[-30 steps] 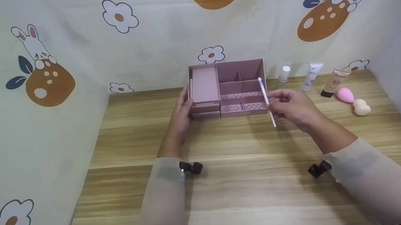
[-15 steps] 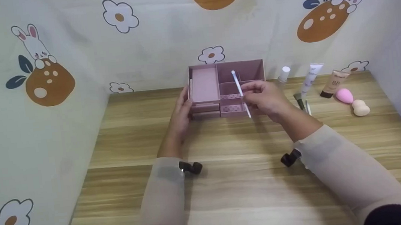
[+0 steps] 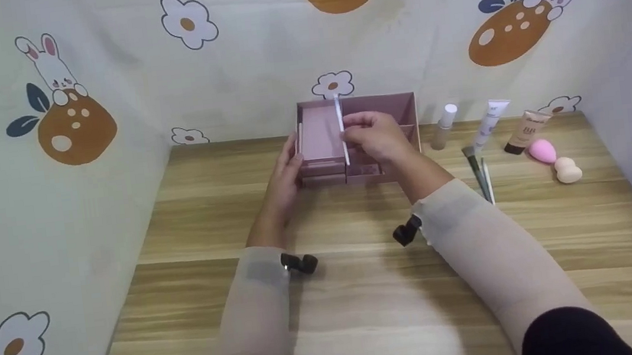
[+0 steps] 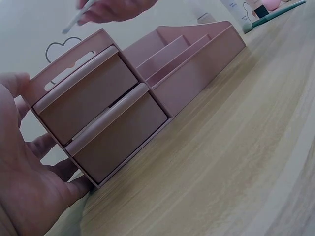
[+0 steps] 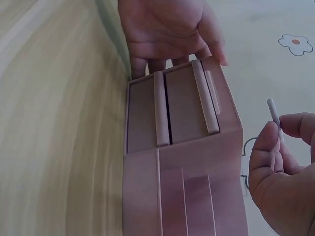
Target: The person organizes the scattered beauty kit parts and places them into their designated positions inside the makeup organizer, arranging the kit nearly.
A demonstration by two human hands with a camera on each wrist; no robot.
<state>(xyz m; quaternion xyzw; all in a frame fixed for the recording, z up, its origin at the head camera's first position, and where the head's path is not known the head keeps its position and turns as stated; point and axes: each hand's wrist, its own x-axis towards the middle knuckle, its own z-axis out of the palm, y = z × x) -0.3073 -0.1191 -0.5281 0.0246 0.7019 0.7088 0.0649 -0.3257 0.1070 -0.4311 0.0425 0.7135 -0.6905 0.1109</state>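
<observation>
In the head view, the right hand (image 3: 378,134) pinches a white stick (image 3: 341,128) above the pink organizer (image 3: 323,132), partly hiding its compartments (image 3: 388,108), the left hand (image 3: 285,175) rests extended fingers against its side, and tubes (image 3: 491,122), sponges (image 3: 543,151) and brushes (image 3: 476,174) are rightward. From the left wrist, both drawers (image 4: 88,96) sit closed; from the right, the stick hangs apart from the organizer

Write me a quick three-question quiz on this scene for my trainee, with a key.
1. Which hand pinches the slim white stick?
2. True or false: the pink sponge lies inside the pink organizer.
3. How many drawers show on the organizer's front in the left wrist view?

Key:
1. The right hand.
2. False; it lies on the table, beside the beige sponge.
3. Two, one above the other.
</observation>
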